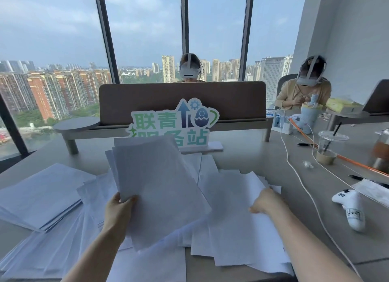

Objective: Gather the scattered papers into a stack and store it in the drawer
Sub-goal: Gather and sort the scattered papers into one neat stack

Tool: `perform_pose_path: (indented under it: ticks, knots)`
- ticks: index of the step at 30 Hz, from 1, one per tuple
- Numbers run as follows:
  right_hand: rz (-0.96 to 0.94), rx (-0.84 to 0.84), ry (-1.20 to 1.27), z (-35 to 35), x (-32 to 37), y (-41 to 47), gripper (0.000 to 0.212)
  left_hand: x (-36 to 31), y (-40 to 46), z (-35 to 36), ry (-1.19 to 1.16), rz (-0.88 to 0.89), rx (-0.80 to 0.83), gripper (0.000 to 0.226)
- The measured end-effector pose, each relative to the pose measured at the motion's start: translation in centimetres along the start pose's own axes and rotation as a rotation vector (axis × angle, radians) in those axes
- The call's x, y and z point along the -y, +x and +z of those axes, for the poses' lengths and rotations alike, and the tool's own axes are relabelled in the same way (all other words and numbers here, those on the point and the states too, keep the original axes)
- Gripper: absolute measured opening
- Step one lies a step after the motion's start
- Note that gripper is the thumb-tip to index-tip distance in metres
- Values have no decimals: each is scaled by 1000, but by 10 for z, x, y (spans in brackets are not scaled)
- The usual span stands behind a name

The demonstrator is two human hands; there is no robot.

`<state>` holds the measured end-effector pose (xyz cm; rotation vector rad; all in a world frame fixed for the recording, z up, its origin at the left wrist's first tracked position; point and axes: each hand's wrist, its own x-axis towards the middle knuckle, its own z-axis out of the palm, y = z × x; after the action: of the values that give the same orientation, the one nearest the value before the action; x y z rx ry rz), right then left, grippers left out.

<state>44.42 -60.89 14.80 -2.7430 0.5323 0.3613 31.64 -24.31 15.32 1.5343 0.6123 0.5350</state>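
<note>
Left hand (117, 210) holds papers (160, 189); right hand (266, 201) reaches.

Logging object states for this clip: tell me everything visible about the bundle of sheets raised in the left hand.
The bundle of sheets is several plain white papers, loosely fanned with uneven edges and no legible print. The left hand pinches its lower left corner, thumb on top, holding it tilted up above the scattered papers on the desk. Its top edge covers part of the green sign behind.
</note>
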Motion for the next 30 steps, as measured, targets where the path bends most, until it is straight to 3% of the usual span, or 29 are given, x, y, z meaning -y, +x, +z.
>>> perform_pose_path:
  ticks: [4,6,8,12,18,20,30]
  knots:
    - [-38,-102,114,2,-5,-3,24,1,-2,3,-3,0,-5,19]
    - [-77,-153,187,-1,-5,-16,13,1,-3,3,-6,1,-3,19]
    - [-127,-205,233,-2,-7,-21,14,0,-4,3,-7,5,-4,19]
    - [-172,-283,306,-2,-6,-17,43,-2,-6,1,-18,6,-7,18]
    - [-226,-207,544,-21,-7,-26,16,0,-6,0,-13,-9,-3,19]
    - [-245,-214,599,-26,-9,-31,18,-1,-7,2,-19,-6,-4,20]
    - [-403,-481,578,-38,-5,-42,8,-4,-11,6,-22,14,-5,20]
